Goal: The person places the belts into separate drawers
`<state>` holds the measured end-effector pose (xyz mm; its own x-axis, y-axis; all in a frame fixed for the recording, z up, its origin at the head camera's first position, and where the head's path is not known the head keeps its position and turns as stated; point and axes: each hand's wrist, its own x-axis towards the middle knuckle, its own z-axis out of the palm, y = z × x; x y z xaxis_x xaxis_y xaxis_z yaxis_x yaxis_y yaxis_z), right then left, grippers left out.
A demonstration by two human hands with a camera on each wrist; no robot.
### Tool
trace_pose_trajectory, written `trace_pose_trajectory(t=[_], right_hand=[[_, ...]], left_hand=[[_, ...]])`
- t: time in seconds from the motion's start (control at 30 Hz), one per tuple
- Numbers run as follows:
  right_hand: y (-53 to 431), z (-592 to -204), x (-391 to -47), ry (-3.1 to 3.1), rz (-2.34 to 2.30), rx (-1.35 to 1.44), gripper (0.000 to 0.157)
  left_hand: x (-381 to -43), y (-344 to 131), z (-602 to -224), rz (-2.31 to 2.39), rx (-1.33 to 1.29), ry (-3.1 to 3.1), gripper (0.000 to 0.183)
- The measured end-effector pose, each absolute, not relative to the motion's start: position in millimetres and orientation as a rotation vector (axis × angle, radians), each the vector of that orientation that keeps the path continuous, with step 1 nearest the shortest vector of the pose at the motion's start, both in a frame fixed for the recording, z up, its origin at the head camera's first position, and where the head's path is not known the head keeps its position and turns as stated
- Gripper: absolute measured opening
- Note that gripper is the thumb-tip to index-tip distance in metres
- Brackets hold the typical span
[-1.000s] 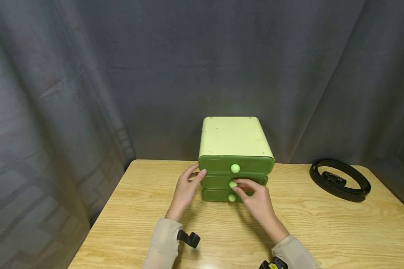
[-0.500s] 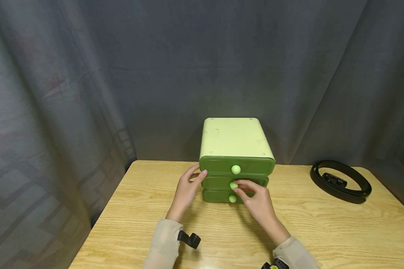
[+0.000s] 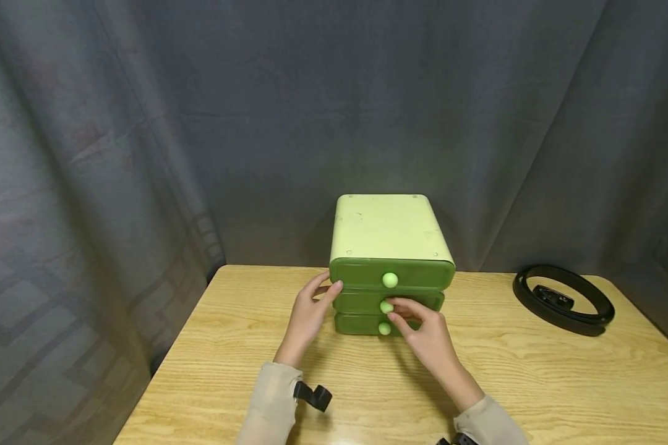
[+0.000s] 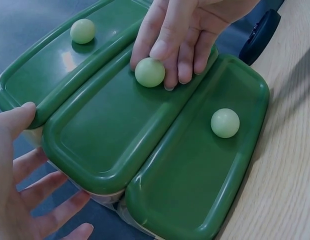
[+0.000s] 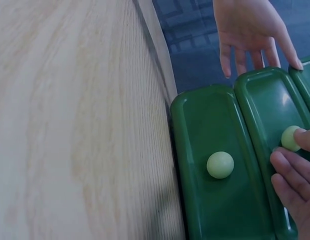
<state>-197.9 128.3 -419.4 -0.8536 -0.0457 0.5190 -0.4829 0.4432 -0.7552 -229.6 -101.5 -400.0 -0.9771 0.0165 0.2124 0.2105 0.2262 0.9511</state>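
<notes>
A small cabinet [image 3: 388, 225] with a pale green top stands on the table, its three dark green drawers stacked one above another. Each drawer front has a round pale green knob. Thumb and fingers of my right hand [image 3: 425, 327] pinch the middle drawer's knob [image 4: 150, 72]. At the cabinet's left side, my left hand [image 3: 307, 315] rests its thumb on the edge of the top drawer [image 3: 362, 272]; in the left wrist view its other fingers are spread along the side. The bottom drawer's knob [image 5: 220, 165] is untouched. All three drawers look pushed in or nearly so.
A coiled black belt [image 3: 562, 318] with a dark buckle lies at the right rear of the wooden table [image 3: 534, 383]. Grey curtains [image 3: 334, 111] hang behind the table and along its left side.
Both hands keep their places on the cabinet and the knob. The right forearm has shifted very slightly down and to the right; the drawers show no clear movement.
</notes>
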Motion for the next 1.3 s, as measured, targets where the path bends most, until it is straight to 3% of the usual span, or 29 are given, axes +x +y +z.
trace_pose_trajectory(t=[1.3], right_hand=[[130.1, -418.5, -185.7, -2.263, 1.462, 0.455, 0.027]], left_hand=[[-232.6, -111.4, -401.1, -1.64, -0.388, -2.443, 0.058]])
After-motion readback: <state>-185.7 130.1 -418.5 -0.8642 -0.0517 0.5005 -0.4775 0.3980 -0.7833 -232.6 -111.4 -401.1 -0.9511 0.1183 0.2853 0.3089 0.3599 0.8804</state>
